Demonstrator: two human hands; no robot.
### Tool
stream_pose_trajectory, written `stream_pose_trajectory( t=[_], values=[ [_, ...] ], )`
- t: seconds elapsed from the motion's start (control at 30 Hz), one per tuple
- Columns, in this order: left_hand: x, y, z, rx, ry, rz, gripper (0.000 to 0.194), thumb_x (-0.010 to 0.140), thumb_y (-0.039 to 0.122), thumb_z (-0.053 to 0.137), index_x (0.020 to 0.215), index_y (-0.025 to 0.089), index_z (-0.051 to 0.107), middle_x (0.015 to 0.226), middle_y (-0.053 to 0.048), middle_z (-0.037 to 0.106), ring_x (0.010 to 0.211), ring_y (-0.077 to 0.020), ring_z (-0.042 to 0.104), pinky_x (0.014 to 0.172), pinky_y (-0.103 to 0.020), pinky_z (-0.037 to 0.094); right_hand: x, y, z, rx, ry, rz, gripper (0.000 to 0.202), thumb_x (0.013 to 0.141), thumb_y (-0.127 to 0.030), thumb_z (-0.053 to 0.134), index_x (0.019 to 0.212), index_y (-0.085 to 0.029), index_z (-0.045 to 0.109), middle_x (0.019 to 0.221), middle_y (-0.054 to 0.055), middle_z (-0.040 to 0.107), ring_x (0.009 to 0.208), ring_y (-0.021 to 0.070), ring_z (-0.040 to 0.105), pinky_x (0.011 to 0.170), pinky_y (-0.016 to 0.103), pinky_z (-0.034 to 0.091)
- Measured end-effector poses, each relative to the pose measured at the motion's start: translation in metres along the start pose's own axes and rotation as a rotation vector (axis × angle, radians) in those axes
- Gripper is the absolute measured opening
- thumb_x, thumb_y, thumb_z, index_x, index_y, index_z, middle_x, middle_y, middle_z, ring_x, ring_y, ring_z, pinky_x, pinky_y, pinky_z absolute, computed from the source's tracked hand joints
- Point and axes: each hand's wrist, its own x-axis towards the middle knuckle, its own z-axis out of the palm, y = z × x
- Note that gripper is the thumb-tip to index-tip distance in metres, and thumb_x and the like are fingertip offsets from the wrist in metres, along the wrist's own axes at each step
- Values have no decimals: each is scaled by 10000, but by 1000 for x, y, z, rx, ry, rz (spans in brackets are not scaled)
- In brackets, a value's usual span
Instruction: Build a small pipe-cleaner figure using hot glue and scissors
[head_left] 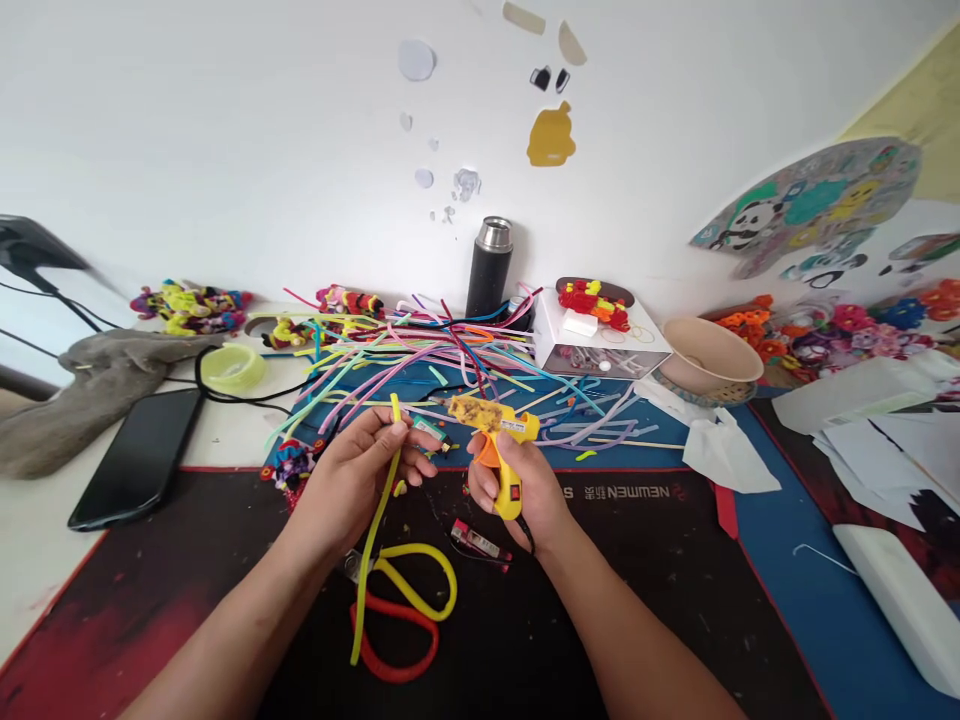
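The left hand (352,465) pinches a yellow strip (382,507), apparently to steady its tip, while the right hand (538,488) grips a glue gun (508,478)

Yellow glue gun (507,424) (right hand (538,490))

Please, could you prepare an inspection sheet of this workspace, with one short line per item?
Surface: dark mat with red edging, some small specks on it.
Things in use: yellow glue gun, its front stained brown; yellow-green fuzzy strip.
Clutter: coloured strips heaped beyond the hands; scissors lying on the dark mat; phone at left.
Grips: left hand pinches the strip; right hand holds the glue gun.
Cables: black cable beside the pale green roll.
Surroundings: white wall with stickers; black flask upright before it.
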Motion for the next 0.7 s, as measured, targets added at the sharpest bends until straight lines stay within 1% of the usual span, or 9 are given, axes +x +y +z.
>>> stream_pose_trajectory(
  t=[0.13, 0.3, 0.4, 0.5, 0.7],
  values=[
    [-2, -1, 0, 159, 40, 50, 570, 805, 638, 938, 972, 227, 580, 849, -38, 837, 626, -192, 763, 549, -258, 565, -1, 2, 4, -74, -13, -32, 493, 963, -629, 794, 899, -140, 773, 485, -53, 509, 428, 111, 495, 481, 237, 347],
    [-6, -2, 3, 406, 82, 96, 581, 864, 746, 816, 1001, 229, 591, 729, -38, 811, 578, -220, 757, 509, -278, 556, -2, 7, 6, -240, 43, -86, 529, 952, -680, 776, 859, -159, 761, 456, -49, 517, 435, 126, 516, 505, 255, 396],
    [-7, -3, 4, 509, 108, 100, 586, 869, 771, 781, 998, 226, 608, 681, -38, 792, 546, -226, 745, 480, -277, 539, -5, 12, 7, -352, 84, -113, 568, 959, -722, 743, 825, -170, 738, 455, -50, 514, 439, 115, 482, 508, 254, 395],
    [-8, -4, 5, 557, 116, 101, 581, 875, 776, 761, 1000, 228, 614, 655, -29, 780, 518, -224, 734, 465, -273, 530, -8, 15, 9, -425, 115, -130, 593, 965, -752, 711, 813, -179, 714, 461, -58, 496, 438, 109, 448, 496, 252, 383],
    [-9, -7, 5, 569, 92, 100, 561, 894, 764, 748, 1013, 234, 606, 644, -20, 773, 499, -217, 720, 453, -264, 521, -13, 14, 10, -553, 161, -153, 609, 972, -766, 682, 800, -182, 700, 527, -40, 505, 478, 121, 468, 482, 258, 371]
  ],
)
